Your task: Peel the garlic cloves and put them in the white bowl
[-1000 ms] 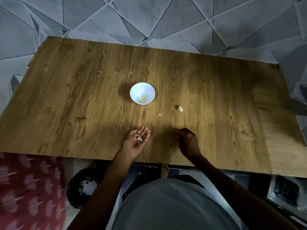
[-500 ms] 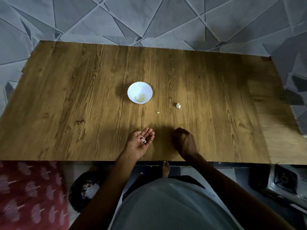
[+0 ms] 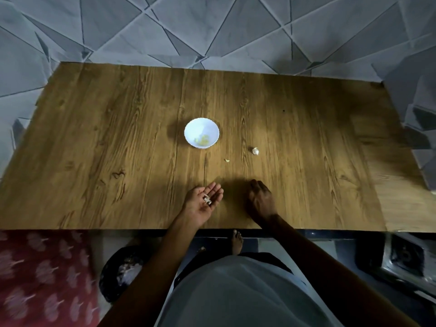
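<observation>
Two hands reach over the table's (image 3: 94,161) near edge. I see the left hand (image 3: 200,207) palm up, fingers relaxed, with white garlic peels (image 3: 207,199) lying on it. The right hand (image 3: 261,201) is palm down beside it, in shadow; I cannot tell its grip. Farther in lie a small garlic scrap (image 3: 227,160) and a white garlic clove (image 3: 255,151). Beyond, near the table's middle, the white bowl (image 3: 200,125) holds yellowish peeled cloves (image 3: 203,139).

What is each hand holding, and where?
Left hand carries pale garlic scraps on its upturned palm; right hand lies knuckles-up on the table, its grasp hidden.
</observation>
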A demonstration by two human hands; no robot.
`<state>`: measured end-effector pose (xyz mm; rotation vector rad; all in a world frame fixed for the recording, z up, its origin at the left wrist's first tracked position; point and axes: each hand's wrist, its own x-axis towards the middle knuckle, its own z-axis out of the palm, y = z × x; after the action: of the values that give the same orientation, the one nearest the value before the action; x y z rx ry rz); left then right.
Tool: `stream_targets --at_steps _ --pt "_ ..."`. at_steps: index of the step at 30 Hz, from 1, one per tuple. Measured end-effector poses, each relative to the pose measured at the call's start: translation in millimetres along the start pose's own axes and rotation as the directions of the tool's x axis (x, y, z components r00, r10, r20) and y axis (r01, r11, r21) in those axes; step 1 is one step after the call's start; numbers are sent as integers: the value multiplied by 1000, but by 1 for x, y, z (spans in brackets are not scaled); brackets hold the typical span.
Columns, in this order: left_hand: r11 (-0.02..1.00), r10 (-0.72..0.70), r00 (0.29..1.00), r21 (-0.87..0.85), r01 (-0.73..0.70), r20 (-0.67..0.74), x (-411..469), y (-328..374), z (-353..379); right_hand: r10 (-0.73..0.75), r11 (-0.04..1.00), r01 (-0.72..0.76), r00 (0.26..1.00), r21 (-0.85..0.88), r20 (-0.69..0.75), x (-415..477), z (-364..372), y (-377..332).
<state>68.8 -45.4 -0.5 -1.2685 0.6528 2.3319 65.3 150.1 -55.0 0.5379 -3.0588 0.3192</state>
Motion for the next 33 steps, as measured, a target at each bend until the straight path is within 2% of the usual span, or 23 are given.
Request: stream_targets --at_steps 1,3,5,6,8,11,14,17,19,22,26,31,33 --pt "1000 2 1000 3 -2 -3 0 0 0 73 996 -74 997 42 13 1 -3 -4" --pt "1000 1 1000 6 -1 -3 -1 0 -1 225 942 -215 974 258 -12 4 -6 -11" --pt "1000 13 1000 15 -13 -6 -1 -2 -2 330 811 -274 944 517 -17 9 -19 -23" --pt "1000 22 1000 21 -22 -9 -2 -2 -4 333 762 -255 943 596 -22 10 -27 -33" --pt "1000 26 1000 3 -26 -12 -5 -3 -6 248 768 -191 969 611 -9 8 -45 -58" --pt "999 7 1000 -34 -8 -2 -9 -5 -11 72 854 -107 994 510 88 -3 -63 -95" --pt "999 -28 999 -23 29 33 -15 -8 -19 -47 915 27 998 404 39 -14 -61 -117" --pt "998 -61 996 -18 62 58 -18 -11 -30 5 960 1 1000 279 -19 -22 -58 -130" --pt "996 -66 997 -59 69 49 -18 -11 -37 24 955 -16 999 296 -24 -25 -58 -133" --pt "995 -28 999 -90 30 32 -21 -15 -44 -28 889 21 1000 458 9 -28 -63 -132" --pt "992 55 998 -115 -53 13 -33 -18 -45 24 718 -102 992 688 122 -24 -62 -124" --pt "975 157 987 -158 -159 -27 -51 -24 -63 -59 620 -145 971 771 231 -15 -68 -137" --pt "949 204 978 -237 -209 -47 -61 -24 -81 -126 601 -143 954 786 270 -13 -64 -151"
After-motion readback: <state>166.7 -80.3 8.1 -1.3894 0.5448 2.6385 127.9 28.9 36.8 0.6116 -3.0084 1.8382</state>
